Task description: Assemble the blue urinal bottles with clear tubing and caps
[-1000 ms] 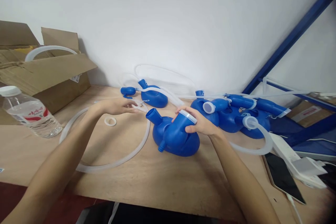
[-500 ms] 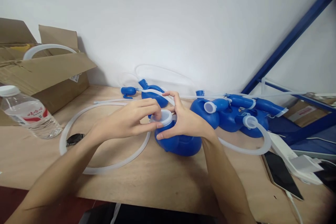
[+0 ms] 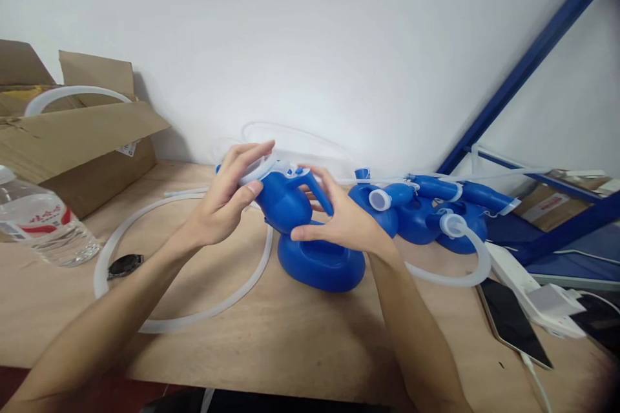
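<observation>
My left hand (image 3: 225,200) is wrapped round the white cap (image 3: 259,170) at the mouth of a rounded blue plastic piece (image 3: 283,203). Its thumb presses the near side and the fingers lie over the far side. My right hand (image 3: 334,206) grips the same blue piece, thumb on the near side, fingers behind beside a blue handle (image 3: 318,192). The piece leans to the left. Directly below it a squat blue plastic bottle (image 3: 322,268) rests on the table; I cannot tell whether the two are joined.
Several blue bottles (image 3: 419,219) with white caps and hoses stand to the right. A clear hose (image 3: 208,313) loops round a black watch (image 3: 124,266). A water bottle (image 3: 46,219) and cardboard box (image 3: 116,174) are left; a phone (image 3: 516,322) and power strip (image 3: 513,271) lie right.
The white cap has tipped over to the left and the rounded blue piece under it now shows. My left hand has gone from pinching at the cap to wrapping its side. The view has shifted slightly.
</observation>
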`<move>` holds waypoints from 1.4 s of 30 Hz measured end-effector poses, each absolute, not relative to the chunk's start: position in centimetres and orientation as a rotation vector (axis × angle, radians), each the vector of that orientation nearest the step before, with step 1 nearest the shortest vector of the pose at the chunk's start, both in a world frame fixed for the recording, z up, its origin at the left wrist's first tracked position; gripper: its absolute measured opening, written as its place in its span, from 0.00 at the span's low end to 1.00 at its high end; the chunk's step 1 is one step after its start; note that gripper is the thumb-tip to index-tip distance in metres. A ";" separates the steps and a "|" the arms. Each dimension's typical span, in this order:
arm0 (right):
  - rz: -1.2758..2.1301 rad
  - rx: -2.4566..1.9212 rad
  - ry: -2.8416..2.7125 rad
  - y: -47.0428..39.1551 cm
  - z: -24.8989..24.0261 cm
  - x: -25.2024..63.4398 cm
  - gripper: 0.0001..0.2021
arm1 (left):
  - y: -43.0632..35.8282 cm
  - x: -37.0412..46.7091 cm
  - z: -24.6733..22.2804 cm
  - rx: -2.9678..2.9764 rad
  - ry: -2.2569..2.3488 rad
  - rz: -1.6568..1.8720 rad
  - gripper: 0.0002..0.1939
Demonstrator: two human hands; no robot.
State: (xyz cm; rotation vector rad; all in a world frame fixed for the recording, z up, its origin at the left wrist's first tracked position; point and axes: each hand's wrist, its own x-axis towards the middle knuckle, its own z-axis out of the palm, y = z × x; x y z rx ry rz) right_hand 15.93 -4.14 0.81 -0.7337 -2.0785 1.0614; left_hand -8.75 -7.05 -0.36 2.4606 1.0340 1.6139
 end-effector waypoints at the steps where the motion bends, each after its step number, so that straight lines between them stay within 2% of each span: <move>1: 0.981 -0.733 -2.116 -4.4 0.9 15.7 0.44 | -7.0 -8.7 -0.3 2.488 1.043 1.614 0.23; 3: 0.808 -0.728 -2.177 -4.8 1.0 15.2 0.33 | -7.2 -8.7 -0.1 2.567 1.075 1.584 0.20; 4: 0.720 -0.723 -2.195 -5.0 1.0 15.0 0.30 | -7.3 -8.8 0.1 2.617 1.098 1.561 0.19; 7: 0.503 -0.701 -2.220 -5.1 0.6 14.7 0.30 | -7.5 -9.1 0.6 2.833 1.114 1.452 0.19; 11: 0.392 -0.678 -2.281 -4.6 -0.1 14.6 0.29 | -7.0 -9.5 0.4 3.094 0.958 1.322 0.18; 16: 0.378 -0.690 -2.345 -4.4 0.0 14.5 0.28 | -6.5 -9.1 -0.1 3.151 0.814 1.369 0.14; 21: 0.346 -0.680 -2.361 -4.5 0.0 14.5 0.28 | -6.6 -8.5 -0.4 2.953 0.695 1.472 0.14; 29: 0.417 -0.664 -2.334 -4.3 0.3 14.5 0.22 | -6.7 -7.0 -1.6 2.644 0.966 1.741 0.14; 37: 0.467 -0.676 -2.320 -4.2 0.3 14.8 0.25 | -6.8 -6.5 -2.5 2.276 1.204 1.836 0.15; 42: 0.472 -0.697 -2.328 -4.7 0.7 14.8 0.25 | -6.9 -7.9 -1.4 2.376 1.129 1.665 0.20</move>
